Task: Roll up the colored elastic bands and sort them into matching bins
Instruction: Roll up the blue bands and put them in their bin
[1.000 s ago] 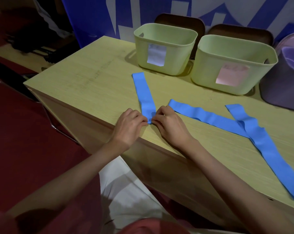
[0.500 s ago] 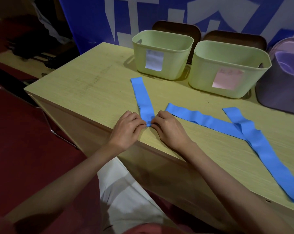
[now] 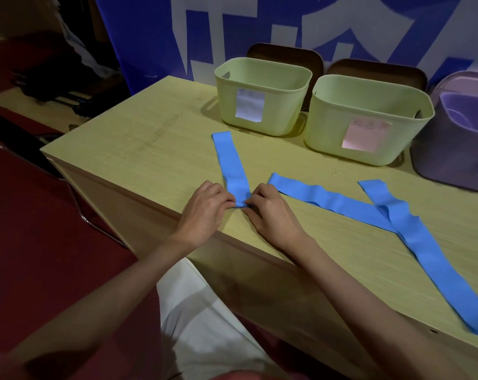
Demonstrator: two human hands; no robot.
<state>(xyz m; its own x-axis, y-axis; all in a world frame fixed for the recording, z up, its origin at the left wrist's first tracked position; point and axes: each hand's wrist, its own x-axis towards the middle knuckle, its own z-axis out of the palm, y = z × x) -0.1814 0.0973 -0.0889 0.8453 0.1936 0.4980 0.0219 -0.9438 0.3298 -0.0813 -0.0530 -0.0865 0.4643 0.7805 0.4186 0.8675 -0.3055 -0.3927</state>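
Pale wood-grain surface (image 3: 155, 149), dim room, red floor (image 3: 40, 256) at left and a blue-and-white banner (image 3: 259, 31) behind; along the far edge stand two pale green bins (image 3: 262, 94) (image 3: 369, 119) with paper labels and a purple bin (image 3: 457, 149). Near the front edge, left hand (image 3: 205, 212) and right hand (image 3: 273, 212) each have a grip pinching the near end of a blue band (image 3: 232, 165). This band lies flat, running toward the far edge; two more blue bands (image 3: 328, 200) (image 3: 429, 253) lie crossed toward the right edge.
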